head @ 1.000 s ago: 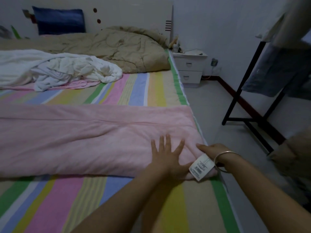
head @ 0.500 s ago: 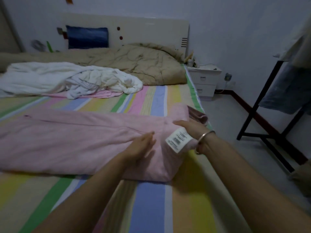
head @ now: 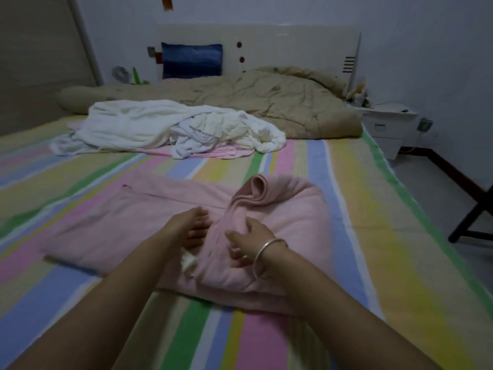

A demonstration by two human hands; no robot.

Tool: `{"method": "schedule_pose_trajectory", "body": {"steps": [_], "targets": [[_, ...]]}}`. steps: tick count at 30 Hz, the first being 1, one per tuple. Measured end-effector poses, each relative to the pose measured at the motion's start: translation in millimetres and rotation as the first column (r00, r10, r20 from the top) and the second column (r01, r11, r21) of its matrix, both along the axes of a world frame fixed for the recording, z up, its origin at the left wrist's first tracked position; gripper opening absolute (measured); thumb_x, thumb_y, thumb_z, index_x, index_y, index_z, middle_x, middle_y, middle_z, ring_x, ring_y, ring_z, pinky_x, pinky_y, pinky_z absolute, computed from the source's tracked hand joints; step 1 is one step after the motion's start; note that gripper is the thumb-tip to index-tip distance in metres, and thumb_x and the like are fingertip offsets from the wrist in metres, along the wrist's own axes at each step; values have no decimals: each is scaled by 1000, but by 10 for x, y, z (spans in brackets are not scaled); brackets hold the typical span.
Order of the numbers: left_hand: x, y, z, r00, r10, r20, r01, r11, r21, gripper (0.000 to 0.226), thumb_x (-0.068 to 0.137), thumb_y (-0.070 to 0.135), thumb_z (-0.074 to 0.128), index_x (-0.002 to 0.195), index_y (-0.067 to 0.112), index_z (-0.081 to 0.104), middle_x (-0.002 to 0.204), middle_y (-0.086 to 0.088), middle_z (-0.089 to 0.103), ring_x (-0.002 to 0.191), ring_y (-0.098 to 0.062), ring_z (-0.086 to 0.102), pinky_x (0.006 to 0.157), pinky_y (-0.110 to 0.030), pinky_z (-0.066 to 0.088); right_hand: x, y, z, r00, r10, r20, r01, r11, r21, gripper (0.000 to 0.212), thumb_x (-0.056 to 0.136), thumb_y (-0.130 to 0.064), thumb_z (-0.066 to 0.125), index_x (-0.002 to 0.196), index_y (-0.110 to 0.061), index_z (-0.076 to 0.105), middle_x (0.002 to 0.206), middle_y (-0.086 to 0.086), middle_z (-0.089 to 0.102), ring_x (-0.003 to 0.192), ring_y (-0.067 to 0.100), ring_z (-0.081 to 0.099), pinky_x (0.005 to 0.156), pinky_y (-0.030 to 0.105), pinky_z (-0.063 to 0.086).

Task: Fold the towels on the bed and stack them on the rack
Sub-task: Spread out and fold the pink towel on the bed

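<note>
A pink towel (head: 288,209) lies across the striped bed (head: 373,209), its right end folded over to the left into a thicker bundle with a rolled lip at the top. My left hand (head: 193,225) rests with fairly straight fingers on the lower layer, right at the fold's edge. My right hand (head: 245,240), a silver bangle on its wrist, grips the edge of the folded-over layer with curled fingers. A white label (head: 189,261) pokes out between the two hands. A black leg of the rack (head: 472,220) shows at the right edge.
Crumpled white towels (head: 160,126) are heaped farther up the bed, with another pink towel (head: 221,154) under them. A tan quilt (head: 280,102) and a blue pillow (head: 192,60) lie by the headboard. A white nightstand (head: 386,126) stands to the right.
My right hand has carried the towel's right end over to the left, onto the rest. My left hand turned from flat pressing to the fold line. The view has swung left.
</note>
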State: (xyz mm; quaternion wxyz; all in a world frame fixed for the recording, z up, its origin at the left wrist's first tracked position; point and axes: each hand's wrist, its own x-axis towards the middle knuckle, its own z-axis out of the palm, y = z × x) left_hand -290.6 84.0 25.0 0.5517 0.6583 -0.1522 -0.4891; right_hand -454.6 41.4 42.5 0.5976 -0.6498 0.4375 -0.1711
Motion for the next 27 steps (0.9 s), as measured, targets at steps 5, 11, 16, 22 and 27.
{"method": "schedule_pose_trajectory", "body": {"steps": [5, 11, 16, 22, 27], "targets": [[-88, -269, 91, 845, -294, 446, 219, 952, 213, 45, 82, 54, 68, 104, 14, 68, 86, -7, 65, 62, -16, 57, 51, -22, 42, -171, 3, 168, 997, -75, -3, 74, 975, 209, 46, 107, -28, 19, 145, -2, 21, 43, 10, 59, 32, 21, 55, 36, 23, 46], [-275, -538, 92, 605, -430, 670, 229, 900, 371, 85, 70, 66, 72, 125, 3, 57, 122, -15, 61, 105, -29, 60, 78, -31, 48, -214, 160, 233, 988, -152, 1, 146, 951, 271, 50, 107, -31, 17, 141, 4, 26, 52, 15, 62, 33, 20, 57, 38, 24, 49], [-381, -505, 60, 336, -259, 905, 146, 964, 222, 43, 80, 48, 67, 108, 16, 56, 113, -11, 65, 103, -33, 59, 78, -35, 46, -225, 215, 292, 972, -208, 110, 172, 948, 268, 62, 102, -9, 36, 151, -13, -1, 83, 19, 61, 58, 27, 61, 47, 31, 54], [-97, -450, 147, 323, -129, 937, 88, 990, 106, 38, 82, 46, 67, 102, 15, 60, 107, -11, 66, 100, -34, 59, 73, -34, 41, -121, 160, 218, 974, -181, -135, 57, 776, -628, 35, 92, -26, 49, 127, -26, 55, 112, 0, 65, 103, 19, 59, 94, 36, 47], [438, -26, -158, 429, -34, 903, -27, 998, 50, 45, 85, 57, 59, 107, 19, 69, 107, -3, 70, 102, -27, 63, 85, -35, 50, 43, 249, -347, 796, -140, -588, -426, 561, -710, 98, 74, -67, -22, 151, -26, 22, 159, 6, 16, 147, 25, 10, 118, 37, 1]]}}
